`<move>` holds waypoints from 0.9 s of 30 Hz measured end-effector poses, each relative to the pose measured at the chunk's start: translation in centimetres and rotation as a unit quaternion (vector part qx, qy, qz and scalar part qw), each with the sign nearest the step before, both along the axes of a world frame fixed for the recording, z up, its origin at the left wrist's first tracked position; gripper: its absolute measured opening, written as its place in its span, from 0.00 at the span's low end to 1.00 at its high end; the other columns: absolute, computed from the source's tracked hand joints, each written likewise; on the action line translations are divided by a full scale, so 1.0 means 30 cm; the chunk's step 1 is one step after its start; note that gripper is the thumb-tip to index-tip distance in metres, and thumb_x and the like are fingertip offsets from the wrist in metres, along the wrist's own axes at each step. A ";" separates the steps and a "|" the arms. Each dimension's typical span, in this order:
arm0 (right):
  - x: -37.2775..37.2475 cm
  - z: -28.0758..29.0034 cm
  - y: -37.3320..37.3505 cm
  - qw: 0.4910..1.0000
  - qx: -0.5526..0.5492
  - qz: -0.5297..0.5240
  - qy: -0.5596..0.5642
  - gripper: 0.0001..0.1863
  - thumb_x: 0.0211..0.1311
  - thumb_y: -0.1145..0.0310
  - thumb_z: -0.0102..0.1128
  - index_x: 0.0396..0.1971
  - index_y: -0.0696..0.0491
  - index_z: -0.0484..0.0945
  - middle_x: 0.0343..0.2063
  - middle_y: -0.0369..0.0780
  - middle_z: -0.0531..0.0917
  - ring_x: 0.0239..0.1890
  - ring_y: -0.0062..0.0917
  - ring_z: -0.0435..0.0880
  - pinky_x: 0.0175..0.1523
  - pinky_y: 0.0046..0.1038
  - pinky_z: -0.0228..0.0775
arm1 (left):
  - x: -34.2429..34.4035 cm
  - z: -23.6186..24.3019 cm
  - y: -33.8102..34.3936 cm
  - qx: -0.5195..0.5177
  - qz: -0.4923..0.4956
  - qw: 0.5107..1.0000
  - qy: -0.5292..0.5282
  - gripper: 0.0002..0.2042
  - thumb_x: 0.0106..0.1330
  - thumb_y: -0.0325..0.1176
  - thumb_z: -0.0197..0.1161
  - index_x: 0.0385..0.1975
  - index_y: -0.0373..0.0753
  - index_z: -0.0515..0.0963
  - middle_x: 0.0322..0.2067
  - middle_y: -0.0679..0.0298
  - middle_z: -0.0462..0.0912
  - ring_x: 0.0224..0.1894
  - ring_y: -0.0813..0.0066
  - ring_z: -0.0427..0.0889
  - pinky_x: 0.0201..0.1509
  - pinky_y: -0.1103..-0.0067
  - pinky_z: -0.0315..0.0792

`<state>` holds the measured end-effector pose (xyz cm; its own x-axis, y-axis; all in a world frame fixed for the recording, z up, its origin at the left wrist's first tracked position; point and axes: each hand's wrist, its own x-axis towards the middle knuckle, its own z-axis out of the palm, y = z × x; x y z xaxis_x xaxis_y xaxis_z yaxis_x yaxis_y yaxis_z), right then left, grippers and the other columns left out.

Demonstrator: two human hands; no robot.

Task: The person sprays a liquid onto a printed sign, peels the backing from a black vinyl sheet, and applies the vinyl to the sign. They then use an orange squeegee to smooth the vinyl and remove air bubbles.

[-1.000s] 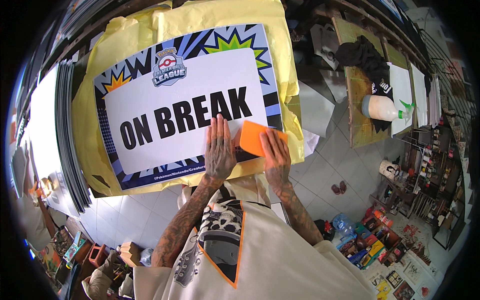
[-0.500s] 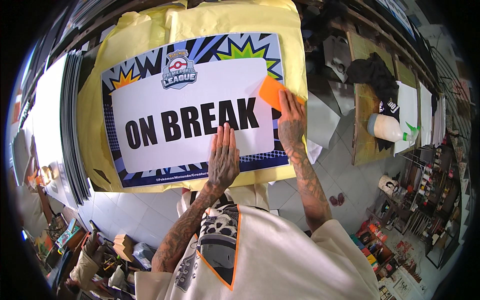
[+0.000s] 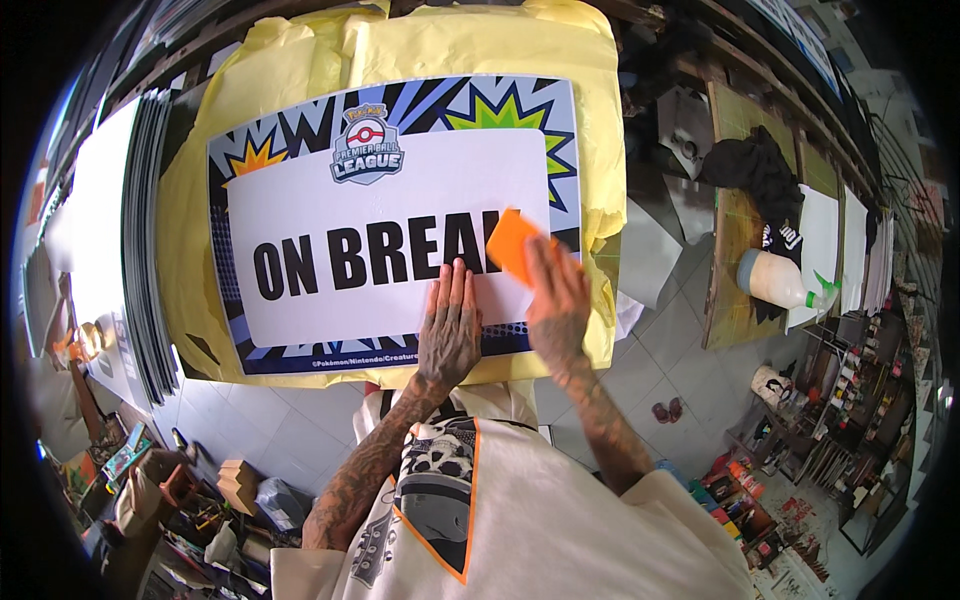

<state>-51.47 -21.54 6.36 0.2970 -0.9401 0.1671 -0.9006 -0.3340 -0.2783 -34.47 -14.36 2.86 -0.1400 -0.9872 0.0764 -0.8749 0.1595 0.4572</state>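
Observation:
A printed sign (image 3: pixel 330 210) lies flat before me, with a white middle panel, bold black lettering and a blue, orange and green burst border. Yellow paper (image 3: pixel 420 50) spreads under it. My left hand (image 3: pixel 450 325) rests flat on the sign's lower middle, fingers stretched out and holding nothing. In my right hand (image 3: pixel 557 305) is a flat orange squeegee (image 3: pixel 513 245), its edge against the sign over the end of the lettering. The right fingers look slightly blurred, and the thumb is hidden.
Dark-edged white boards (image 3: pixel 110 250) stand in a stack at the left. To the right, a board-topped surface holds a black cloth (image 3: pixel 755 175) and a white spray bottle (image 3: pixel 775 279) with a green nozzle. Sandals (image 3: pixel 667 411) lie on the tiled floor, and cluttered shelves stand lower right.
My right hand has drawn the orange squeegee down and left, from the sign's right border onto the lettering. My left hand remains flat in nearly the same place.

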 end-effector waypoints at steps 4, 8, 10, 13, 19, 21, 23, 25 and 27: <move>0.045 -0.055 0.075 1.000 0.015 -0.002 0.009 0.42 0.51 0.86 0.60 0.71 0.53 0.67 0.70 0.38 0.72 0.69 0.37 0.71 0.66 0.42 0.60 | 0.002 0.001 0.008 0.002 0.001 1.000 -0.010 0.28 0.73 0.29 0.49 0.71 0.22 0.57 0.75 0.41 0.56 0.78 0.47 0.53 0.81 0.58 0.49; 0.048 -0.054 -0.125 1.000 -0.021 0.003 0.009 0.38 0.53 0.84 0.60 0.69 0.55 0.69 0.67 0.39 0.75 0.67 0.37 0.72 0.62 0.41 0.62 | 0.003 0.007 0.007 0.020 -0.004 1.000 0.013 0.29 0.73 0.28 0.49 0.73 0.23 0.54 0.75 0.40 0.53 0.79 0.44 0.50 0.80 0.55 0.48; 0.039 -0.079 -0.249 0.998 -0.057 0.004 0.021 0.37 0.53 0.84 0.61 0.68 0.55 0.70 0.66 0.39 0.77 0.65 0.37 0.74 0.59 0.40 0.63 | 0.009 0.012 0.002 0.025 -0.008 0.999 0.025 0.30 0.74 0.28 0.48 0.73 0.23 0.53 0.76 0.40 0.51 0.79 0.43 0.48 0.80 0.54 0.47; 0.024 -0.105 -0.441 0.994 -0.106 0.005 0.017 0.35 0.53 0.84 0.61 0.65 0.53 0.73 0.62 0.39 0.80 0.61 0.34 0.78 0.56 0.39 0.65 | 0.004 0.000 0.003 0.019 -0.009 0.999 0.035 0.30 0.74 0.28 0.47 0.74 0.25 0.52 0.76 0.41 0.50 0.79 0.44 0.47 0.81 0.54 0.47; -0.017 -0.135 -0.726 0.990 -0.137 0.005 0.014 0.23 0.57 0.76 0.60 0.55 0.50 0.76 0.50 0.36 0.85 0.52 0.32 0.82 0.50 0.40 0.66 | -0.002 -0.003 0.003 0.013 -0.006 0.999 0.048 0.30 0.73 0.27 0.48 0.74 0.25 0.52 0.76 0.41 0.50 0.80 0.44 0.46 0.81 0.53 0.46; -0.028 -0.109 -0.788 0.995 -0.093 0.000 0.032 0.29 0.56 0.77 0.60 0.61 0.49 0.76 0.50 0.37 0.87 0.53 0.34 0.83 0.53 0.40 0.68 | -0.001 -0.013 0.009 0.011 -0.006 1.000 -0.011 0.32 0.73 0.31 0.51 0.73 0.24 0.53 0.76 0.43 0.51 0.80 0.50 0.48 0.82 0.60 0.45; -0.093 -0.156 -0.881 0.987 -0.158 0.001 0.006 0.22 0.61 0.72 0.60 0.57 0.44 0.81 0.38 0.41 0.87 0.46 0.40 0.85 0.48 0.45 0.73 | -0.008 -0.020 0.002 0.014 -0.004 1.000 0.014 0.33 0.72 0.31 0.52 0.74 0.23 0.52 0.77 0.44 0.50 0.80 0.48 0.46 0.82 0.60 0.44; -0.066 -0.042 -0.900 0.994 -0.097 -0.023 0.045 0.19 0.62 0.71 0.60 0.53 0.42 0.83 0.36 0.42 0.87 0.44 0.41 0.85 0.47 0.45 0.77 | 0.013 -0.020 0.007 -0.007 -0.001 0.989 0.149 0.35 0.71 0.32 0.55 0.75 0.26 0.50 0.77 0.43 0.47 0.80 0.44 0.44 0.82 0.57 0.43; -0.113 -0.023 -0.946 0.985 -0.173 0.012 -0.002 0.17 0.61 0.71 0.59 0.50 0.45 0.84 0.38 0.41 0.86 0.47 0.43 0.84 0.51 0.44 0.77 | 0.049 0.034 0.002 0.005 0.014 0.987 0.159 0.36 0.72 0.33 0.56 0.76 0.31 0.48 0.77 0.42 0.46 0.80 0.40 0.44 0.81 0.52 0.44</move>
<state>-54.85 -49.91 5.67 0.3163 -0.8200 0.4771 -0.8905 -0.4300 -0.1486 -33.00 -14.30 3.88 -0.0826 -0.9913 0.1021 -0.6907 0.1308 0.7112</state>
